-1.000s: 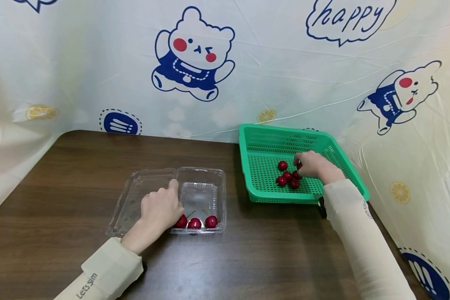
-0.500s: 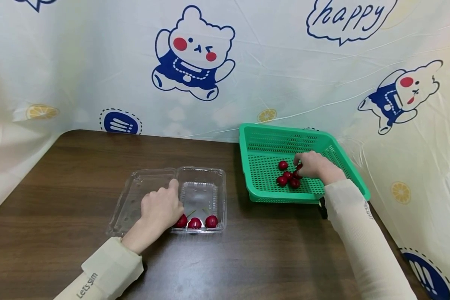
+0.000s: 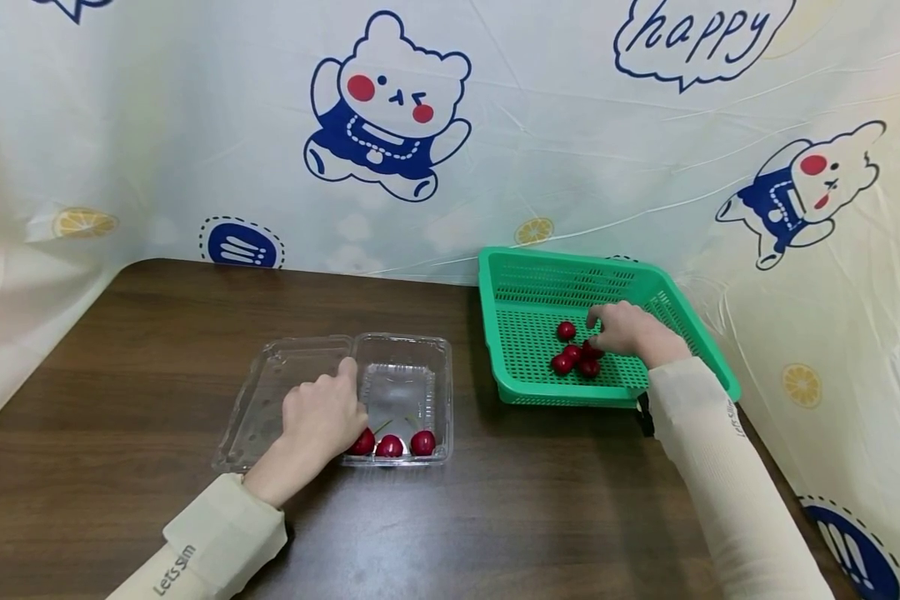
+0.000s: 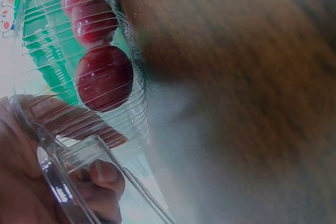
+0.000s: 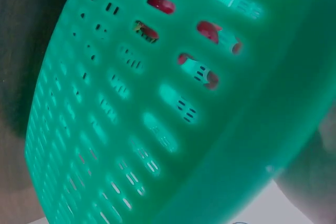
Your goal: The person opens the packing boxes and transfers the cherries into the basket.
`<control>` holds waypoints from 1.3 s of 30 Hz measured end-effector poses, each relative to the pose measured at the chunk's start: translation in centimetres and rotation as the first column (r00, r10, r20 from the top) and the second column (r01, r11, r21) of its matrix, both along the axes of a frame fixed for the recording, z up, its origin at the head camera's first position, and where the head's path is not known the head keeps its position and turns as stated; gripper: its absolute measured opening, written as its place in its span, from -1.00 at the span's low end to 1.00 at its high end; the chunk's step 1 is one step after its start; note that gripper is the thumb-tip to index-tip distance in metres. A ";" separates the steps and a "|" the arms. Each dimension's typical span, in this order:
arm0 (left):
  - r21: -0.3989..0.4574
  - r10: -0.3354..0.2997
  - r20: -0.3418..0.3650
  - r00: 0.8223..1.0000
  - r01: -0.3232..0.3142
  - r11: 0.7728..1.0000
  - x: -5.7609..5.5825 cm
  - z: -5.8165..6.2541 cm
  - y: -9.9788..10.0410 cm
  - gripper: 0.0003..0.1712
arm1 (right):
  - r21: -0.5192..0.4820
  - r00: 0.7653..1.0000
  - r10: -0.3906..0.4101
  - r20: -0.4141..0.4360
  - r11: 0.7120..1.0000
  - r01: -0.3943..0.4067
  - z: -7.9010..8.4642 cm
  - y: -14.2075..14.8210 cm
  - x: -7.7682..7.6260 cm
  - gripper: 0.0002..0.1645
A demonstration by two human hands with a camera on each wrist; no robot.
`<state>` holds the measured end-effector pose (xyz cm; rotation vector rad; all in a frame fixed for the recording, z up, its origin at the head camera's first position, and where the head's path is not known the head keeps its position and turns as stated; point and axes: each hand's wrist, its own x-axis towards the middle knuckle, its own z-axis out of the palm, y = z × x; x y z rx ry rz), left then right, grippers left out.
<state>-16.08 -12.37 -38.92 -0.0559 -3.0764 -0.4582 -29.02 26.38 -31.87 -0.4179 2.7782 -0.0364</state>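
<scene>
My left hand (image 3: 322, 417) grips the clear plastic clamshell box (image 3: 442, 400) at its hinge, index finger stretched along it. In the left wrist view, the fingers (image 4: 107, 174) show through the clear plastic. The box lies unfolded with its lid to the left. Three red cherries (image 3: 422, 443) lie along its near side, one partly behind the hand. My right hand (image 3: 626, 329) reaches into the green basket (image 3: 510, 392), thumb and index finger bent over several cherries (image 3: 562, 364). I cannot tell whether it holds one. The basket wall (image 5: 157, 103) hides that hand in the right wrist view.
The brown wooden table (image 3: 480, 517) carries both containers, the basket at the back right. A printed curtain (image 3: 540, 125) hangs behind the table and along its sides. The basket's raised rim (image 3: 570, 398) runs around the cherries.
A cherry seen between the right thumb and index finger is now out of sight. Neighbouring cherries have shifted slightly left and nearer. The left hand and the box have stayed still.
</scene>
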 end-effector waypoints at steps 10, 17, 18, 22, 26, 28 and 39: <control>-0.002 0.003 0.015 1.000 -0.003 1.000 0.0 0.1 0.0 -0.75 | 0.002 1.000 -0.005 -0.007 1.000 0.005 -0.3 0.2 -0.2 -0.53; 0.002 0.008 0.012 1.000 -0.008 1.000 0.0 0.0 0.0 -0.74 | -0.002 1.000 -0.001 -0.029 1.000 0.001 0.1 0.1 -0.2 -0.55; 0.003 0.009 0.014 1.000 -0.009 1.000 0.0 0.0 0.0 -0.74 | -0.003 1.000 0.000 -0.031 1.000 0.000 0.1 0.1 -0.3 -0.56; 0.000 0.006 0.020 1.000 -0.006 1.000 0.0 -0.1 0.1 -0.75 | -0.007 0.999 0.006 -0.033 1.000 -0.006 0.3 -0.1 -0.3 -0.57; -0.001 0.004 0.019 1.000 -0.004 1.000 -0.1 -0.1 0.1 -0.76 | -0.023 0.999 0.026 -0.045 0.999 -0.027 0.6 -0.5 -0.3 -0.58; 0.001 0.006 0.017 1.000 -0.006 1.000 -0.1 -0.1 0.1 -0.77 | -0.034 0.998 0.036 -0.055 0.999 -0.038 0.9 -0.7 -0.3 -0.59; -0.002 0.007 0.027 1.000 -0.007 1.000 0.0 -0.1 0.1 -0.76 | -0.030 0.992 0.103 -0.071 0.994 -0.106 1.5 -2.1 -0.3 -0.60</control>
